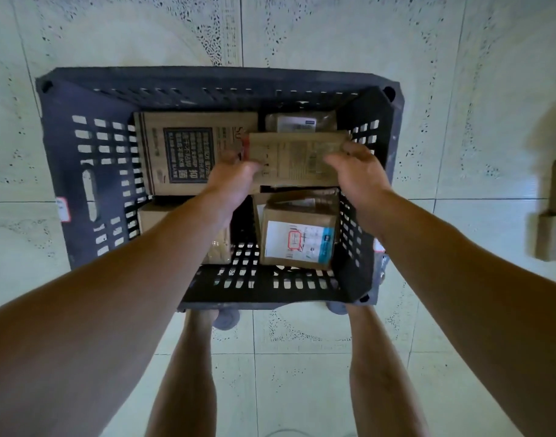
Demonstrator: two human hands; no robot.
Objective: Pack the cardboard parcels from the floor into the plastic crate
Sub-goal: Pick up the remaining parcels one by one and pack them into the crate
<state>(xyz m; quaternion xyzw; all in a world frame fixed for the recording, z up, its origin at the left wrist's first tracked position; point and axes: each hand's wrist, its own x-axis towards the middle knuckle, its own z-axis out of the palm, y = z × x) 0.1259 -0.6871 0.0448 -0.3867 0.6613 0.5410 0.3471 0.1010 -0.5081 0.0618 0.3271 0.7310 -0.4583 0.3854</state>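
Four boxes [188, 152] crowd the crate [65, 127]; left hand [235, 181] and right hand [358, 175] grip a parcel [295, 159].

You are standing in what is looking like a parcel-handling storeroom: large pale speckled floor tiles [459, 121] are spreading all around, a dark slotted plastic crate [207, 77] is holding brown cardboard parcels [297, 238] bearing printed shipping labels, and more plain brown cardboard boxes [551, 234] are sitting at the floor's right edge.
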